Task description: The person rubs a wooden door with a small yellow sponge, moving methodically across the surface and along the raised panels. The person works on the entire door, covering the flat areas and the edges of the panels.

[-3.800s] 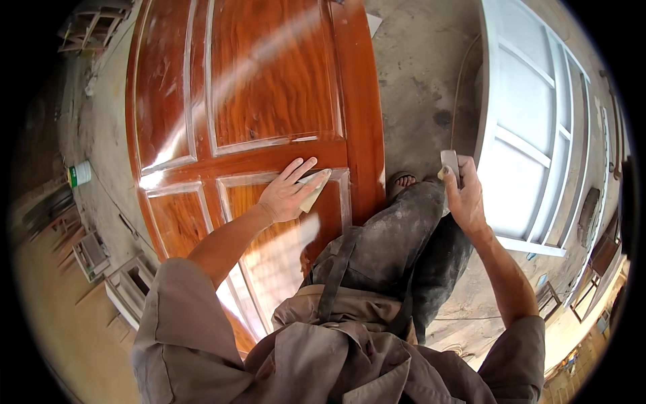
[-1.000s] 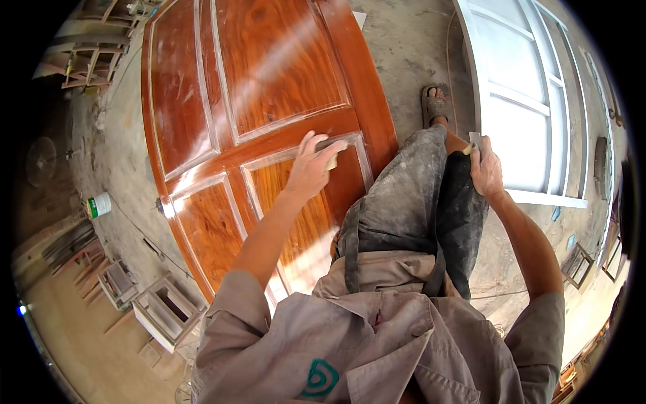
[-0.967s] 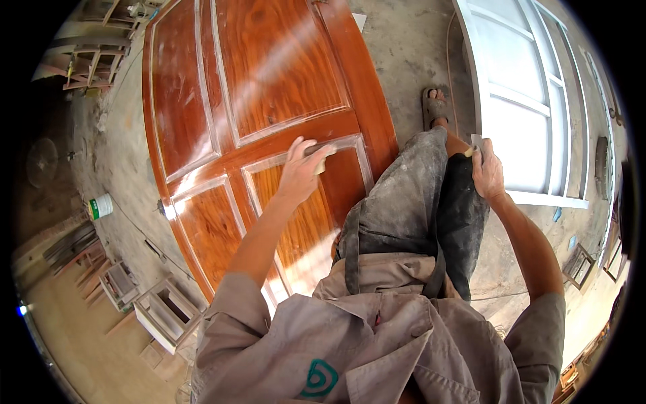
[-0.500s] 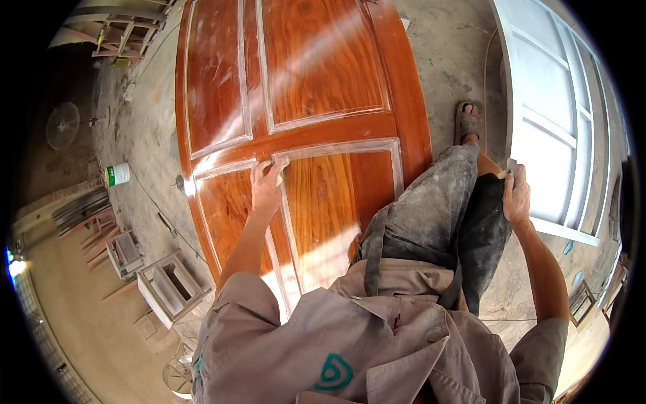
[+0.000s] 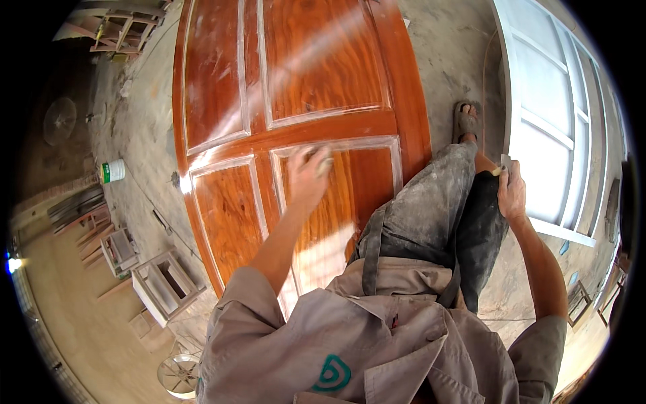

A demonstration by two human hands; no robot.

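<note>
A glossy reddish-brown panelled wooden door lies in front of me, with whitish streaks along its panel mouldings. Over the upper part of the near large panel, my left hand is closed on a small pale tan pad; its fingers are slightly blurred. The pad is close to the pale top moulding. My right hand stays by my knee, pinching a small flat grey piece with a tan bit beside it. Its exact kind I cannot make out.
To the right stands a white-painted frame with crossbars. Farther left are a white and green bucket, a grey wooden box-like frame and several wood pieces. A round fan-like thing is at the lower left. My sandalled foot rests on the concrete floor.
My left hand has moved right with the pad, from the strip between the two near panels onto the large panel's upper part. My right hand has hardly moved.
</note>
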